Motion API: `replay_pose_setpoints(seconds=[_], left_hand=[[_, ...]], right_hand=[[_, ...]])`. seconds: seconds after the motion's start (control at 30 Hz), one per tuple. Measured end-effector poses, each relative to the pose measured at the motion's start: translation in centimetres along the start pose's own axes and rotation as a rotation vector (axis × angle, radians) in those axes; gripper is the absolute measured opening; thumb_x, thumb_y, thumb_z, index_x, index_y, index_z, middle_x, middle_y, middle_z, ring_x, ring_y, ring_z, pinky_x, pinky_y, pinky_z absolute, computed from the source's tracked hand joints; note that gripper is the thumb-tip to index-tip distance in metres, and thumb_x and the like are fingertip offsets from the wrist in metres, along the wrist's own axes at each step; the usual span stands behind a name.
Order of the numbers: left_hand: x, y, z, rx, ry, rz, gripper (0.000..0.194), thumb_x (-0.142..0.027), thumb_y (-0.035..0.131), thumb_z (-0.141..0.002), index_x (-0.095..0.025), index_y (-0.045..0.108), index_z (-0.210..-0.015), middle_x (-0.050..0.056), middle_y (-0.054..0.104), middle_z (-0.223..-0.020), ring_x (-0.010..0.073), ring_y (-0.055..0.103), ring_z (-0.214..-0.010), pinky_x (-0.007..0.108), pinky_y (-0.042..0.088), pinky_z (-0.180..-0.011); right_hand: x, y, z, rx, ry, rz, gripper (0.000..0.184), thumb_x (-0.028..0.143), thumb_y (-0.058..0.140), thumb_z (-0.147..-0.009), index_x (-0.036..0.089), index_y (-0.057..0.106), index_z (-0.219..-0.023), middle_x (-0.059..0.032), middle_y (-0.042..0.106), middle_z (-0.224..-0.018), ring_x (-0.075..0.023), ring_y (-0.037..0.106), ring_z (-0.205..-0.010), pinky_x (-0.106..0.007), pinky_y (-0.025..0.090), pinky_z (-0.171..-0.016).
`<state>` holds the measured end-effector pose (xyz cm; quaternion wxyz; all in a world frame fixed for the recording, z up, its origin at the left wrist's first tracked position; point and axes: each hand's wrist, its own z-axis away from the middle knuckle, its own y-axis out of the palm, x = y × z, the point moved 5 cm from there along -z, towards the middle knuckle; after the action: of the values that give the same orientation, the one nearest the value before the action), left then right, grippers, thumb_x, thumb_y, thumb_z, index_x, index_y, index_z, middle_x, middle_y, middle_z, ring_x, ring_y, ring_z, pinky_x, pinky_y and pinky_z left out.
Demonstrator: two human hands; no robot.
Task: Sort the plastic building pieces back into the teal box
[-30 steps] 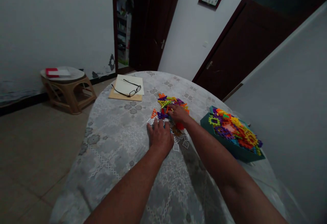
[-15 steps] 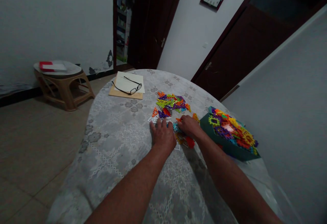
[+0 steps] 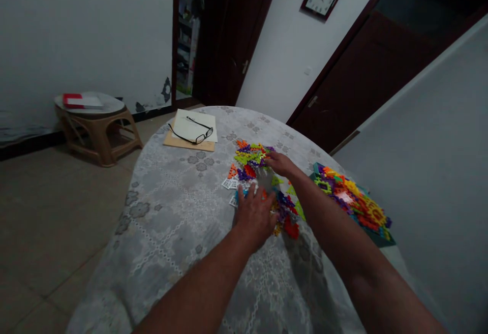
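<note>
Multicoloured toothed plastic pieces (image 3: pixel 249 158) lie loose, colours mixed, under and beyond the spread fingers of the left hand (image 3: pixel 256 217); others already heap a green box (image 3: pixel 383 239) rightward. Whether the right hand (image 3: pixel 281 163) pinches anything, I cannot tell.

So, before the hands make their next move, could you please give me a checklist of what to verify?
1. Left hand over the loose pieces: ok, fingers spread.
2. Right hand gripping a piece: cannot tell, its fingertips are too small to make out.
3. Every loose piece visible: not ok, the left hand covers some.
4. Green box on the table: ok, heaped with colourful pieces.
5. Glasses apart from the loose pieces: ok, lying on the paper.
</note>
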<state>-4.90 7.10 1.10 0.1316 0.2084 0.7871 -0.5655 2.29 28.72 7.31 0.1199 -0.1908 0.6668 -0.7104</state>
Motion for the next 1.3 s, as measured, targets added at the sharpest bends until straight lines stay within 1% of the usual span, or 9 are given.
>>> replay_pose_setpoints(seconds=[0.13,0.23,0.4,0.5,0.6,0.83,1.0,1.13,1.3], left_hand=[[0.1,0.4,0.2,0.045,-0.010,-0.044,0.050,-0.057,0.068,-0.102,-0.029,0.073,-0.143,0.015,0.063,-0.161,0.0439,0.044,-0.159,0.078,0.018,-0.134],[0.5,0.2,0.0,0.022,-0.072,-0.068,0.044,-0.055,0.068,-0.102,-0.025,0.075,-0.134,0.018,0.068,-0.150,0.0422,0.050,-0.151,0.077,0.023,-0.132],[0.7,-0.4,-0.4,0.023,-0.125,-0.046,0.036,-0.046,0.070,-0.101,-0.020,0.077,-0.125,0.019,0.072,-0.136,0.0411,0.058,-0.138,0.077,0.024,-0.131],[0.9,-0.6,-0.6,0.020,-0.155,-0.027,0.035,-0.043,0.068,-0.102,-0.018,0.077,-0.125,0.019,0.072,-0.132,0.0412,0.059,-0.134,0.077,0.025,-0.131],[1.0,-0.7,-0.6,-0.020,-0.172,-0.030,0.036,-0.040,0.067,-0.102,-0.020,0.074,-0.132,0.020,0.069,-0.142,0.0412,0.056,-0.140,0.076,0.025,-0.131],[1.4,0.0,-0.8,-0.015,-0.185,-0.029,0.055,-0.039,0.065,-0.102,-0.023,0.065,-0.155,0.020,0.057,-0.166,0.0452,0.042,-0.158,0.078,0.020,-0.132],[1.5,-0.4,-0.8,-0.042,-0.179,-0.018,0.064,-0.038,0.067,-0.101,-0.027,0.058,-0.163,0.018,0.056,-0.168,0.0456,0.040,-0.162,0.079,0.020,-0.132],[1.6,-0.6,-0.7,-0.036,-0.159,-0.049,0.055,-0.038,0.067,-0.101,-0.026,0.066,-0.155,0.018,0.060,-0.164,0.0468,0.042,-0.160,0.081,0.021,-0.131],[1.4,-0.8,-0.7,-0.028,-0.135,-0.082,0.042,-0.039,0.067,-0.101,-0.025,0.074,-0.140,0.017,0.064,-0.157,0.0456,0.044,-0.157,0.081,0.021,-0.130]], right_hand=[[0.7,0.9,-4.8,-0.059,0.025,0.007,0.053,0.039,0.050,-0.114,0.017,0.063,-0.160,-0.0157,0.065,-0.161,-0.0288,0.062,-0.148,-0.034,0.046,-0.121],[1.8,2.2,-7.5,-0.061,0.013,0.009,0.053,0.044,0.048,-0.116,0.018,0.064,-0.159,-0.0164,0.068,-0.158,-0.0297,0.062,-0.148,-0.037,0.046,-0.121],[3.4,4.0,-8.7,-0.024,-0.076,0.034,0.053,0.050,0.064,-0.108,0.016,0.073,-0.148,-0.0185,0.071,-0.151,-0.0308,0.065,-0.142,-0.035,0.048,-0.118],[3.3,4.3,-7.1,0.003,-0.149,0.062,0.045,0.042,0.067,-0.106,0.015,0.078,-0.140,-0.0170,0.074,-0.146,-0.0290,0.065,-0.139,-0.033,0.046,-0.119],[2.1,4.1,-4.0,0.039,-0.189,0.095,0.037,0.032,0.071,-0.101,0.018,0.081,-0.133,-0.0122,0.076,-0.143,-0.0260,0.066,-0.136,-0.030,0.046,-0.116],[-1.9,3.9,4.8,0.073,-0.049,0.203,0.035,0.024,0.066,-0.101,0.013,0.076,-0.133,-0.0198,0.075,-0.133,-0.0299,0.072,-0.122,-0.036,0.053,-0.105],[-0.2,5.0,10.4,0.121,-0.128,0.182,0.032,0.025,0.066,-0.104,0.013,0.073,-0.132,-0.0181,0.074,-0.135,-0.0268,0.069,-0.127,-0.034,0.049,-0.111],[0.9,5.2,12.5,0.122,-0.158,0.158,0.034,0.025,0.067,-0.103,0.016,0.072,-0.135,-0.0156,0.071,-0.142,-0.0252,0.065,-0.134,-0.032,0.044,-0.118],[-1.0,4.4,12.5,0.080,0.039,0.191,0.032,0.030,0.057,-0.108,0.012,0.074,-0.128,-0.0234,0.075,-0.131,-0.0315,0.072,-0.122,-0.038,0.051,-0.106]])
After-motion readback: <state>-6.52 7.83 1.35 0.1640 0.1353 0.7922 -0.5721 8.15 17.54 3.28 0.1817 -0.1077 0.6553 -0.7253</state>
